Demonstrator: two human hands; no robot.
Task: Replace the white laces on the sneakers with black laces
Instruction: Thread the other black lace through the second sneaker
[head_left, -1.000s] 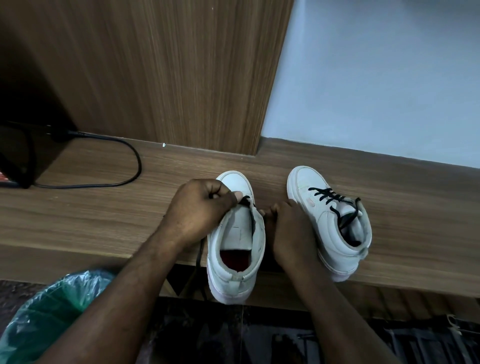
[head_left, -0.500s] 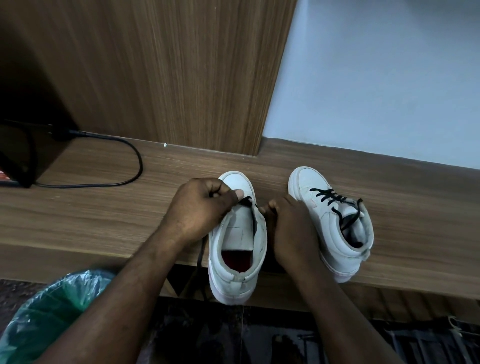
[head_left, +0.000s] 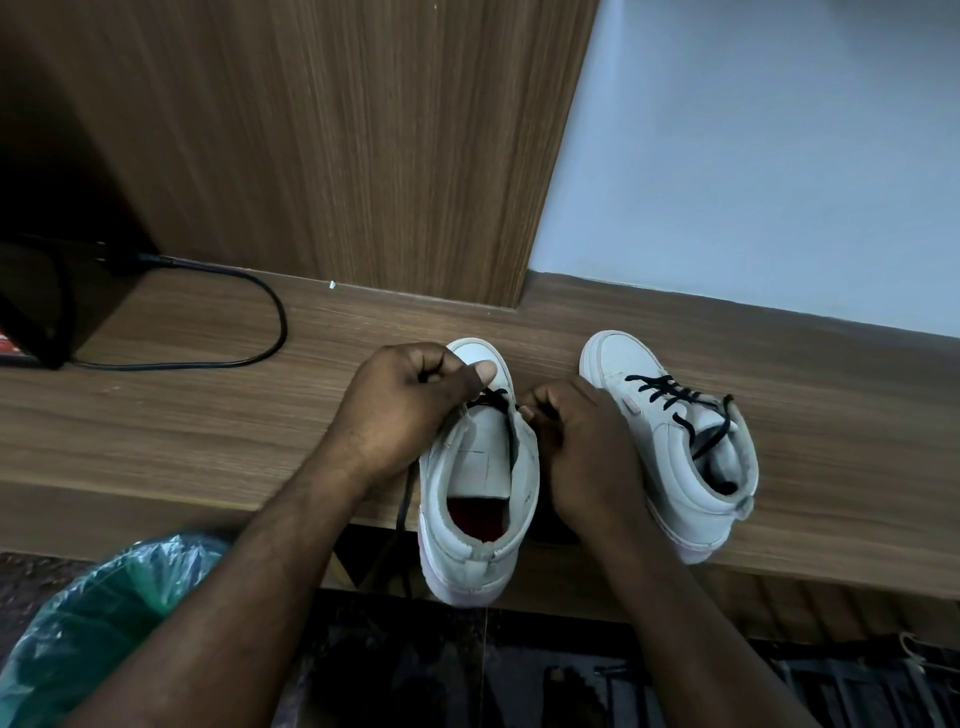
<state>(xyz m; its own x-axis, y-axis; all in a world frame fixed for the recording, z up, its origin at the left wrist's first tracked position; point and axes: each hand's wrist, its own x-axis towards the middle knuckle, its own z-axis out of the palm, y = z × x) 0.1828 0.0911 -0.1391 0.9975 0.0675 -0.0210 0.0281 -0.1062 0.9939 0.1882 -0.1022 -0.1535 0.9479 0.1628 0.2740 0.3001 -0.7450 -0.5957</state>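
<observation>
A green plastic bag (head_left: 78, 639) sits nearest, low at the left, below the edge of a wooden shelf (head_left: 182, 426). The heel of 1 white sneaker (head_left: 480, 499) overhangs that edge, tongue bare, toe pointing away. A person's 2 hands work at its front. The left hand (head_left: 410, 410), fingers curled and thumb pressed to forefinger, pinches a black lace (head_left: 491, 399) that crosses the eyelets near the toe; a loose length hangs below the wrist, past the shelf edge. The right hand (head_left: 587, 457) lies against the shoe's right side, fingers curled at the eyelet row; what they pinch cannot be told. Just beside it stands the second sneaker (head_left: 675, 467), threaded with a crossed lace (head_left: 665, 392), also black. Farther left, a black cable (head_left: 249, 338) loops across the shelf. Behind rise a wood-grain panel (head_left: 337, 156) and a pale wall (head_left: 753, 156).
</observation>
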